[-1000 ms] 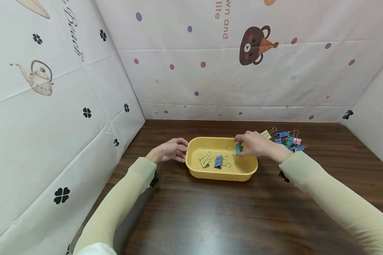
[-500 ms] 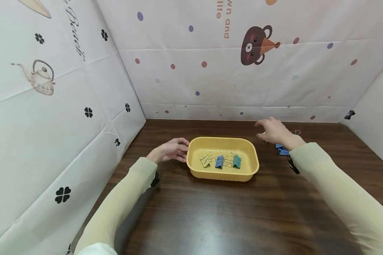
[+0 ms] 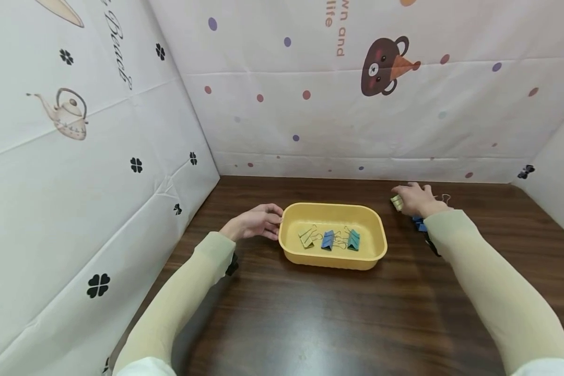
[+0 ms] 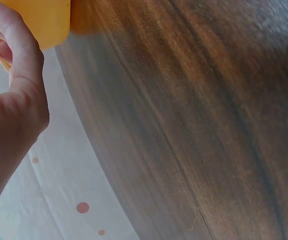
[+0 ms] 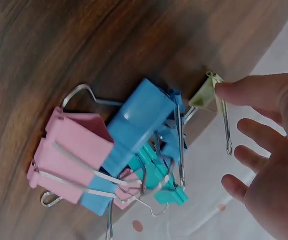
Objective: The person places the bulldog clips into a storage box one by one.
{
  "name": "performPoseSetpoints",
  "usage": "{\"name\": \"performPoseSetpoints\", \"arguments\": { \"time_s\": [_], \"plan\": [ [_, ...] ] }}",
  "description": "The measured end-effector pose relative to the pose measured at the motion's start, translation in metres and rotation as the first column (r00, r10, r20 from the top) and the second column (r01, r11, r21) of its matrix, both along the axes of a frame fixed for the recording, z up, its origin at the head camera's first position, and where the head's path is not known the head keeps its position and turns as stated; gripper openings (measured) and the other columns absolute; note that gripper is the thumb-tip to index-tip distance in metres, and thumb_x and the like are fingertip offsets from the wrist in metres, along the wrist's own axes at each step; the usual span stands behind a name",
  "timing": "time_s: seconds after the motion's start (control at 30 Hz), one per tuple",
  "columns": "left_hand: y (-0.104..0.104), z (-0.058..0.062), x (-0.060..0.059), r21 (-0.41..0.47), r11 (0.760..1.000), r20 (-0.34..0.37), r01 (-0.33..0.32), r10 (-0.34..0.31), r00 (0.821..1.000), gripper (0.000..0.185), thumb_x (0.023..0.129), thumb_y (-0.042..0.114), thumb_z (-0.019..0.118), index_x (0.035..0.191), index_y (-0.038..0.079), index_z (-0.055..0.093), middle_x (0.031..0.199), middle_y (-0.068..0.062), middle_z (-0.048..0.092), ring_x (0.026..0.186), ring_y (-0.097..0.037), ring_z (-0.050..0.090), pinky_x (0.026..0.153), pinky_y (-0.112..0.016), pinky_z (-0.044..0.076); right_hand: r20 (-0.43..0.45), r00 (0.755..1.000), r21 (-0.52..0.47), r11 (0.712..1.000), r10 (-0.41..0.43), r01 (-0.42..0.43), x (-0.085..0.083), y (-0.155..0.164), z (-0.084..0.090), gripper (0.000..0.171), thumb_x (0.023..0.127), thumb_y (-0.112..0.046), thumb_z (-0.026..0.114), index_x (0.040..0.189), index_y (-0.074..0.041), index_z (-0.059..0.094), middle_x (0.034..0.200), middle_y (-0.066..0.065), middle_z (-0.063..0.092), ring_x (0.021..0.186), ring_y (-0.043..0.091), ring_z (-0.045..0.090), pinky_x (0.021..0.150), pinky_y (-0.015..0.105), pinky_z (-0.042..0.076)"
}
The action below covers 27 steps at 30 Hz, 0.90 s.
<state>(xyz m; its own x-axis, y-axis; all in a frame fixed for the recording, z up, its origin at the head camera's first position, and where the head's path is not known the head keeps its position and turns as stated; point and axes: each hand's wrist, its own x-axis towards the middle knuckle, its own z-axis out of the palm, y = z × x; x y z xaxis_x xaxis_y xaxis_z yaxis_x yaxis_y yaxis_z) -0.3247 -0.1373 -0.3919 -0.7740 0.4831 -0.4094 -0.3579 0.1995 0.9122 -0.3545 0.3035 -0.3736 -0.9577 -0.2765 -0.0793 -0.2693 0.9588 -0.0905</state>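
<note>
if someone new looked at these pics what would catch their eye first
Probably the bright yellow tray near the middle of the head view, with a pale yellow clip, a blue clip and a teal clip side by side inside. Next, perhaps, the sideways brown bear printed on the backdrop behind it. In the right wrist view, the pink clip at left stands out.

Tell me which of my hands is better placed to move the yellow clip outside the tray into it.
Likely your right hand: its fingers touch that yellow clip, beside the clip pile. Your left hand is at the left end of the tray, farther away.
</note>
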Motion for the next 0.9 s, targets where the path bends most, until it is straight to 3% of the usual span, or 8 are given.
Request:
{"name": "performPoseSetpoints", "arguments": {
  "time_s": [0.23, 0.47, 0.63, 0.9],
  "plan": [
    [0.0023, -0.0018, 0.0002, 0.004, 1.0, 0.01, 0.0, 0.0, 1.0, 0.025, 0.099, 0.008, 0.051, 0.122, 0.006, 0.042, 0.088, -0.011, 0.059, 0.068, -0.019, 0.062, 0.065, -0.033, 0.058, 0.009, 1.0, 0.075, 0.997, -0.019, 0.018, -0.0017, -0.0013, -0.0095, 0.053, 0.086, -0.001, 0.056, 0.138, -0.001, 0.045, 0.133, 0.03, 0.052, 0.13, 0.053, 0.032, 0.1, 0.072, 0.025],
    [0.0025, 0.0, -0.0001, 0.004, 1.0, 0.019, -0.01, 0.01, 1.0, 0.027, 0.099, 0.008, 0.05, 0.125, 0.006, 0.041, 0.089, -0.012, 0.059, 0.068, -0.02, 0.062, 0.065, -0.033, 0.058, -0.042, 0.999, 0.119, 0.993, 0.007, -0.002, -0.0053, -0.0019, -0.0103, 0.053, 0.084, -0.001, 0.058, 0.136, 0.001, 0.047, 0.133, 0.031, 0.052, 0.12, 0.052, 0.04, 0.098, 0.073, 0.027],
    [0.0015, -0.0004, -0.0008, 0.01, 1.0, 0.016, -0.01, 0.01, 1.0, 0.027, 0.099, 0.008, 0.051, 0.124, 0.006, 0.041, 0.09, -0.014, 0.058, 0.068, -0.02, 0.063, 0.065, -0.033, 0.058, -0.068, 0.997, 0.125, 0.992, 0.028, -0.02, -0.0076, -0.0037, -0.0113, 0.054, 0.08, 0.0, 0.06, 0.133, 0.002, 0.05, 0.129, 0.028, 0.056, 0.119, 0.05, 0.042, 0.095, 0.071, 0.031],
    [-0.0008, -0.0006, -0.001, 0.019, 1.0, 0.016, -0.007, 0.007, 1.0, 0.023, 0.098, 0.007, 0.051, 0.119, 0.008, 0.042, 0.087, -0.012, 0.059, 0.067, -0.02, 0.063, 0.064, -0.033, 0.058, -0.057, 0.998, 0.079, 0.996, 0.033, -0.028, -0.0076, -0.0076, -0.0104, 0.052, 0.084, -0.008, 0.064, 0.133, 0.004, 0.05, 0.13, 0.029, 0.055, 0.119, 0.052, 0.042, 0.095, 0.071, 0.03]
  ]
}}
